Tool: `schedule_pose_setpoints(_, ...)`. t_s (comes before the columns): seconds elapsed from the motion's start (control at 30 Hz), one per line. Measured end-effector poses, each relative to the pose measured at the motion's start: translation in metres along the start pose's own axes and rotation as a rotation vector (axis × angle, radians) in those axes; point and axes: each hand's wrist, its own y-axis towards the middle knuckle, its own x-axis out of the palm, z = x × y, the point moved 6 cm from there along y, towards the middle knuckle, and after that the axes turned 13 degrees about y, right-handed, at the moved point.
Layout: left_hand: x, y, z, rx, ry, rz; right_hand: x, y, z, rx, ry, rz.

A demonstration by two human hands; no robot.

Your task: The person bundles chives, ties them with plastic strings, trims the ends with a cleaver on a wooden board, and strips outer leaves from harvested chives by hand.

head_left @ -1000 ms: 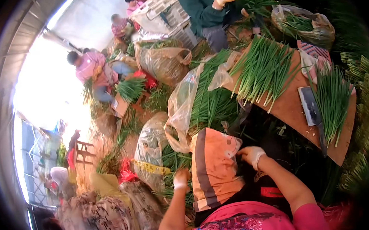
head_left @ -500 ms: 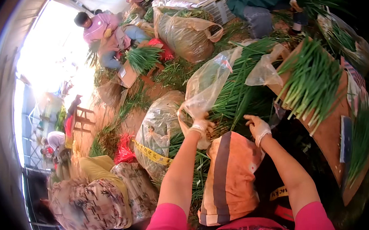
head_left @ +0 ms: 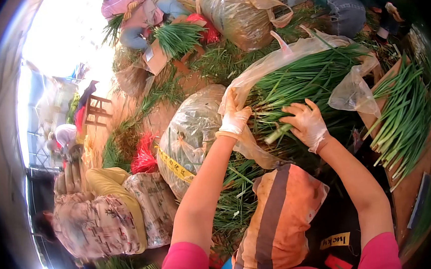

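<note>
Near the center, the left hand is grasping the edge of a translucent plastic bag. Just right of it, the right hand is reaching, fingers spread and unclenched, over the stem ends of long green stalks; contact is not clear. The stalks are lying in the open bag, right of center toward the top. An orange striped cloth is draping at lower center.
</note>
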Motion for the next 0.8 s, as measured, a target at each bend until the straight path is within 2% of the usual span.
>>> schedule_pose_setpoints(0.03, -0.001, -0.005, 0.005, -0.074, -0.203, -0.041, -0.006, 0.015, -0.013, -0.038, 0.015, 0.042)
schedule_pose_setpoints(0.13, -0.002, -0.016, 0.023, 0.017, 0.005, 0.029, 0.043, 0.057, -0.035, -0.022, -0.153, -0.240)
schedule_pose_setpoints(0.17, -0.003, -0.011, 0.019, 0.016, 0.086, 0.077, 0.067, 0.068, -0.042, -0.047, -0.320, -0.432)
schedule_pose_setpoints(0.23, -0.001, -0.012, 0.018, -0.048, -0.118, 0.053, 0.120, 0.088, -0.037, -0.105, -0.606, -0.742)
schedule_pose_setpoints(0.27, 0.000, -0.014, 0.017, -0.084, -0.228, 0.039, 0.107, 0.092, -0.044, -0.103, -0.617, -0.764)
schedule_pose_setpoints(0.33, -0.002, -0.013, 0.009, -0.094, -0.113, 0.035, 0.114, 0.109, -0.028, 0.231, -0.473, -0.737)
schedule_pose_setpoints(0.37, -0.002, -0.012, 0.003, -0.150, -0.113, 0.022, 0.120, 0.107, -0.032, 0.218, -0.476, -0.786)
schedule_pose_setpoints(0.43, -0.015, -0.017, -0.003, -0.120, -0.126, 0.076, 0.121, 0.098, -0.040, 0.204, -0.489, -0.886)
schedule_pose_setpoints(0.47, -0.022, -0.019, -0.008, -0.104, -0.131, 0.103, 0.120, 0.086, -0.048, 0.122, -0.443, -1.027)
schedule_pose_setpoints(0.53, -0.038, -0.006, -0.054, -0.003, -0.059, 0.185, 0.142, 0.057, -0.046, 0.044, -0.450, -1.036)
schedule_pose_setpoints(0.6, -0.043, -0.019, -0.052, -0.016, 0.067, 0.109, 0.156, 0.039, -0.052, -0.033, -0.576, -1.012)
schedule_pose_setpoints(0.63, -0.043, -0.026, -0.052, -0.019, 0.137, 0.065, 0.130, 0.045, -0.074, -0.021, -0.533, -1.198)
schedule_pose_setpoints(0.73, -0.030, -0.046, -0.073, -0.072, -0.213, 0.024, 0.173, 0.066, -0.064, 0.078, -0.706, -1.165)
schedule_pose_setpoints(0.77, -0.031, -0.054, -0.063, -0.084, -0.067, 0.067, 0.187, 0.070, -0.058, 0.203, -0.668, -1.267)
schedule_pose_setpoints(0.8, -0.028, -0.059, -0.070, -0.136, -0.143, 0.041, 0.196, 0.071, -0.052, 0.194, -0.641, -1.193)
